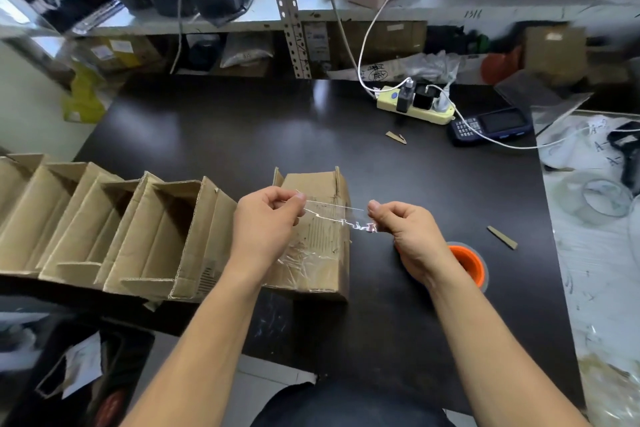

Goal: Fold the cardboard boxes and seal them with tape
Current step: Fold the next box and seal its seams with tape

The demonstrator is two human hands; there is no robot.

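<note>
Left hand (266, 218) and right hand (408, 236) pinch a crinkled strip of clear tape (341, 218) above a taped brown corrugated cardboard box (318, 253) on the glossy dark worktop (242, 135). The right wrist half hides an orange tape roll (467, 263).

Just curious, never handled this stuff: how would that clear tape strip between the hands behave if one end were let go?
Probably floppy: the tape already looks crumpled near the right hand. Likely very light, since fingertip pinches by both hands, left too, hold it. It may well stick to itself.

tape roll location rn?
Head view: the orange-cored tape roll lies on the dark table, right of the closed cardboard box, partly hidden behind the right hand.
</note>
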